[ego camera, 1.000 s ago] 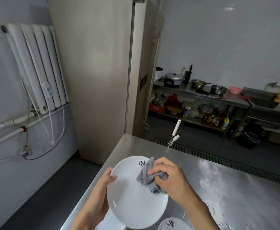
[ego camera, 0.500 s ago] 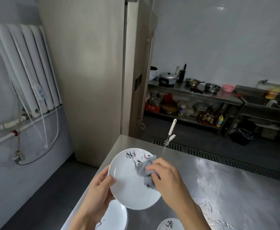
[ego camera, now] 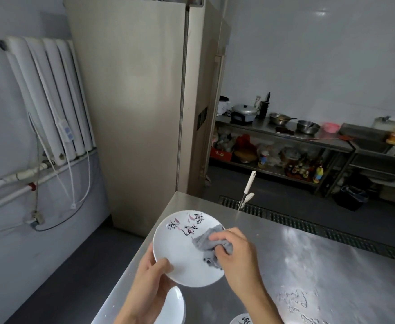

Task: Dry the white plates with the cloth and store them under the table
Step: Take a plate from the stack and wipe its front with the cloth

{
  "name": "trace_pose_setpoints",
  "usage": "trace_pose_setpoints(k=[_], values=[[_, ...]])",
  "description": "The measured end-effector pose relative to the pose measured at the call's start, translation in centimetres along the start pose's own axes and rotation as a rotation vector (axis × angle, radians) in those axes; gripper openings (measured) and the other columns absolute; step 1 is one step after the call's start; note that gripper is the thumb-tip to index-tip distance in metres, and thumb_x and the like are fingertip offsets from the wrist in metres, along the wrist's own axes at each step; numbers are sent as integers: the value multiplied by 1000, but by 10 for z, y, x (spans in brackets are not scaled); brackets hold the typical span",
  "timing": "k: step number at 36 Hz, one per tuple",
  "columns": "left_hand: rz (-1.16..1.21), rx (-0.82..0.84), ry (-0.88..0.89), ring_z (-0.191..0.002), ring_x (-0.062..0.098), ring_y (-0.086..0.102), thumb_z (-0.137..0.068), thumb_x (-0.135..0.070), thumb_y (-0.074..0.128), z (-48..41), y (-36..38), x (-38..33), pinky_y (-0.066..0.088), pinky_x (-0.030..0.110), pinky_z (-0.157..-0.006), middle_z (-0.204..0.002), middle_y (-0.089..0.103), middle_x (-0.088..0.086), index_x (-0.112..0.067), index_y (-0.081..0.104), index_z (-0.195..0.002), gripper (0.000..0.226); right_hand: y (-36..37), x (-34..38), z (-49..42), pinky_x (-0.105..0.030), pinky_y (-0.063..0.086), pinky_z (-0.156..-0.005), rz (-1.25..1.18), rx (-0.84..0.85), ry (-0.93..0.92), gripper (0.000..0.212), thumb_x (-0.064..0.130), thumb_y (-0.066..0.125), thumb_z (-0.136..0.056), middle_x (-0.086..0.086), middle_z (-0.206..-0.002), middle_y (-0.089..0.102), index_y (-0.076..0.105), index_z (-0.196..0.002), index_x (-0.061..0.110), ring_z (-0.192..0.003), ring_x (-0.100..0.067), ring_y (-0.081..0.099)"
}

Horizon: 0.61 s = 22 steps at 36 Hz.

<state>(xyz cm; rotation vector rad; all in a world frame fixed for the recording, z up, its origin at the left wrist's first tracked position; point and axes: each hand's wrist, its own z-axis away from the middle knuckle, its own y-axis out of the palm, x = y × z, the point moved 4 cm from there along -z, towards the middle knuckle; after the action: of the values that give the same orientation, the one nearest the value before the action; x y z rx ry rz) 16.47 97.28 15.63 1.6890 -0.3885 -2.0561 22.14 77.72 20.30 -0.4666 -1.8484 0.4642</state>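
Over the near left corner of the steel tabletop, the left hand grips the white plate by its near rim. The right hand clutches a grey cloth against its face.

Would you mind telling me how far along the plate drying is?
Done: nothing confirmable; under the steel table is out of view. In hand: the left hand holds a white plate while the right hand presses the grey cloth on it. Left: a second plate and a third plate lie on the table, then storing.
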Motion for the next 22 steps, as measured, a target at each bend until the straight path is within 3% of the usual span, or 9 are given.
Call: trace_pose_setpoints(k=[3, 6, 8, 10, 12, 16, 20, 22], values=[[53, 46, -29, -118, 41, 69, -64, -3, 67, 4, -2, -2, 62, 55, -83, -135, 69, 18, -23, 62, -142, 81, -5, -5, -5, -13, 50, -75, -43, 45, -44, 45, -13, 68, -80, 15, -95, 66, 78, -81, 30, -92, -4, 67], [63, 81, -64, -131, 43, 61, -77, -39, 73, 6, -9, -9, 44, 67, -110, -144, 64, 16, -25, 62, -144, 69, -16, -8, -12, -18, 50, -75, -68, 164, -104, 46, -12, 67, -78, 12, -98, 65, 78, -83, 33, -91, -13, 66], [-5, 103, -110, -132, 42, 61, -86, -44, 65, 5, -15, -11, 39, 65, -117, -142, 65, 18, -24, 65, -140, 58, -21, -5, -16, -18, 49, -77, -58, 261, -137, 43, -3, 67, -78, 10, -102, 64, 78, -84, 39, -94, -15, 66], [-102, 159, -126, -128, 45, 63, -88, -30, 62, 3, -18, -13, 40, 63, -117, -138, 66, 22, -22, 67, -138, 52, -23, -1, -18, -16, 49, -78, -31, 313, -192, 42, 4, 68, -79, 11, -104, 65, 77, -85, 44, -95, -14, 66], [-208, 195, -133, -125, 48, 64, -83, -15, 63, 2, -19, -15, 48, 58, -107, -135, 68, 22, -23, 65, -140, 58, -24, 1, -22, -14, 46, -78, -11, 299, -225, 44, 3, 68, -79, 13, -102, 66, 78, -88, 45, -94, -11, 64], [-252, 179, -96, -109, 39, 69, -85, -9, 61, -1, -16, -14, 59, 41, -77, -128, 72, 22, -21, 72, -131, 49, -32, 6, -18, -21, 37, -88, 306, 74, -333, 28, 16, 77, -82, 27, -96, 65, 78, -97, 40, -101, -5, 49], [-208, 101, -59, -105, 42, 69, -96, 7, 53, -6, -22, -8, 57, 49, -83, -124, 73, 25, -10, 71, -131, 43, -16, 3, 4, -14, 44, -79, 197, 340, -249, 32, 7, 72, -87, 25, -101, 63, 77, -100, 37, -97, -5, 56], [-189, 80, -37, -110, 45, 69, -87, 2, 63, -5, -19, -7, 58, 56, -88, -124, 73, 24, -12, 71, -131, 47, -20, 4, -2, -14, 46, -79, 175, 230, -205, 33, 1, 71, -88, 22, -99, 63, 78, -97, 32, -94, -5, 60]])
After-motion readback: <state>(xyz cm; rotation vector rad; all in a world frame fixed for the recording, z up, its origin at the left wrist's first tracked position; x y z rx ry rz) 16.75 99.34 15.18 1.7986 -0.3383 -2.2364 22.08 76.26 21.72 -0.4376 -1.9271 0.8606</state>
